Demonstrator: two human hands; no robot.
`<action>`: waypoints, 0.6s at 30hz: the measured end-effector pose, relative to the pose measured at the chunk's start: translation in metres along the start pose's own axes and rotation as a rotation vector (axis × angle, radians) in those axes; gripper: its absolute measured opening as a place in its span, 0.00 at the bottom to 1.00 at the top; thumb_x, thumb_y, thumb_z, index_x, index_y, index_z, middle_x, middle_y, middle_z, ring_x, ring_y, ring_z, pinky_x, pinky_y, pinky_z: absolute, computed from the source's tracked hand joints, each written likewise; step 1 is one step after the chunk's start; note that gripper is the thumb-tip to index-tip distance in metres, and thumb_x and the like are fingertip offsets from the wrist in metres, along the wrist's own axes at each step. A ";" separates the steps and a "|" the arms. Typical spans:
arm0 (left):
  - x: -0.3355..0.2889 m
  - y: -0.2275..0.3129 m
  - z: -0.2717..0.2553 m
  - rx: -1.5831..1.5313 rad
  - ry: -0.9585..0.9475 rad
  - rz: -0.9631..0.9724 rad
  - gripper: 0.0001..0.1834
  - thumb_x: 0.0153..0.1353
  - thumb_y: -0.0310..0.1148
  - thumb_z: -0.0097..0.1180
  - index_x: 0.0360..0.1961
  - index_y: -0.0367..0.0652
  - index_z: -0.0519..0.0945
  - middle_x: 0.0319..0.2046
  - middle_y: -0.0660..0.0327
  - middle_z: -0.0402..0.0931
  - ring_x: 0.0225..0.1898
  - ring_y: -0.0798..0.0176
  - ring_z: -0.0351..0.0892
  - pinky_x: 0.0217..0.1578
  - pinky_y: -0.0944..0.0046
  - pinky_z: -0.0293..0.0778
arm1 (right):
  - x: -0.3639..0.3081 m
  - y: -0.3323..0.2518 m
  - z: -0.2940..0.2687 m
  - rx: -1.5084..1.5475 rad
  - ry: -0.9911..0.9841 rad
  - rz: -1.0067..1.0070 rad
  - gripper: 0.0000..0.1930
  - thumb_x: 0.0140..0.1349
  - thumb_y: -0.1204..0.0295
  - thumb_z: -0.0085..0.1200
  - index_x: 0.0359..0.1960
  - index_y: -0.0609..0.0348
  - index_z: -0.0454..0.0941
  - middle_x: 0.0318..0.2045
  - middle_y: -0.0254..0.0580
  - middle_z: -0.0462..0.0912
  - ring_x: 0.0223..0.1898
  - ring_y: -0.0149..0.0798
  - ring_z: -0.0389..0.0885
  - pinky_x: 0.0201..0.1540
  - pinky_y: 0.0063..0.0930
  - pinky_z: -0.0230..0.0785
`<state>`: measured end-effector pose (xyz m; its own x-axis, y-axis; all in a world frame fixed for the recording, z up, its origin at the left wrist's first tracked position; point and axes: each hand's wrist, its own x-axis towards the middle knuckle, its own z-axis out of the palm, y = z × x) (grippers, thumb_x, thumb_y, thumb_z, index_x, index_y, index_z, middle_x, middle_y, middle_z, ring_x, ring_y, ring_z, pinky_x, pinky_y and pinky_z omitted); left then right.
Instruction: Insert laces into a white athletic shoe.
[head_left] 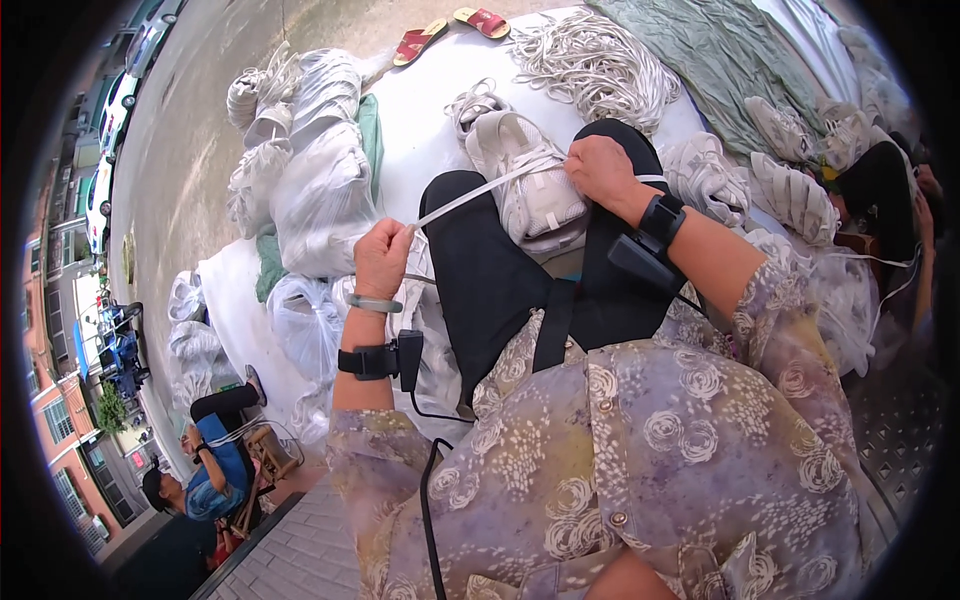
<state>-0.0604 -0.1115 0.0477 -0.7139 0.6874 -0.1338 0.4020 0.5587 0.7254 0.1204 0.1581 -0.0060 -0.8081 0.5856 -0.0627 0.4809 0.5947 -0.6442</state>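
A white lace (480,193) is stretched nearly straight between the two hands, slanting from near left to far right. The left hand (380,258) pinches it, its fingers pressed together around the lace to the left of the black-clad knees. The right hand (602,173) is curled, fingers drawn together on the other stretch of the lace, and a short white piece shows past this hand, across the right knee.

The white shoe (545,205) sits between the knees. It lies right beside the right fingers, to their left; whether they touch it I cannot tell. The left fingers are well apart from it, to its left and nearer the body. The lace crosses over the shoe's upper.

Just beyond stands a second white shoe (477,105), with a heap of loose laces (600,70) farther off to the right on the white sheet (425,120). Bagged white shoes (325,195) are stacked to the left, more white shoes (708,178) lie right of the right knee, and red slippers (420,43) rest at the far edge.
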 end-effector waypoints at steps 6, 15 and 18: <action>0.000 -0.011 -0.005 -0.006 -0.045 -0.039 0.12 0.53 0.33 0.56 0.19 0.36 0.72 0.12 0.64 0.67 0.18 0.73 0.62 0.21 0.68 0.62 | 0.001 -0.005 -0.010 -0.041 -0.154 -0.024 0.09 0.47 0.68 0.49 0.21 0.62 0.76 0.24 0.54 0.77 0.31 0.55 0.77 0.37 0.43 0.69; -0.014 -0.034 0.004 0.032 -0.168 -0.127 0.13 0.52 0.34 0.55 0.18 0.36 0.71 0.13 0.65 0.66 0.18 0.72 0.61 0.21 0.67 0.62 | -0.003 0.033 -0.047 -0.181 -0.103 -0.559 0.03 0.56 0.70 0.49 0.30 0.52 0.73 0.23 0.42 0.76 0.28 0.47 0.75 0.28 0.37 0.66; -0.017 -0.044 0.000 0.021 -0.165 -0.137 0.13 0.52 0.34 0.55 0.18 0.37 0.71 0.12 0.66 0.65 0.18 0.73 0.61 0.20 0.68 0.61 | -0.006 0.036 -0.050 -0.137 -0.063 -0.586 0.03 0.55 0.71 0.50 0.29 0.54 0.73 0.22 0.43 0.75 0.26 0.47 0.75 0.26 0.36 0.66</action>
<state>-0.0661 -0.1476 0.0181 -0.6595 0.6701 -0.3406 0.3205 0.6605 0.6790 0.1593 0.2031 0.0093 -0.9684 0.1074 0.2253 -0.0148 0.8765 -0.4812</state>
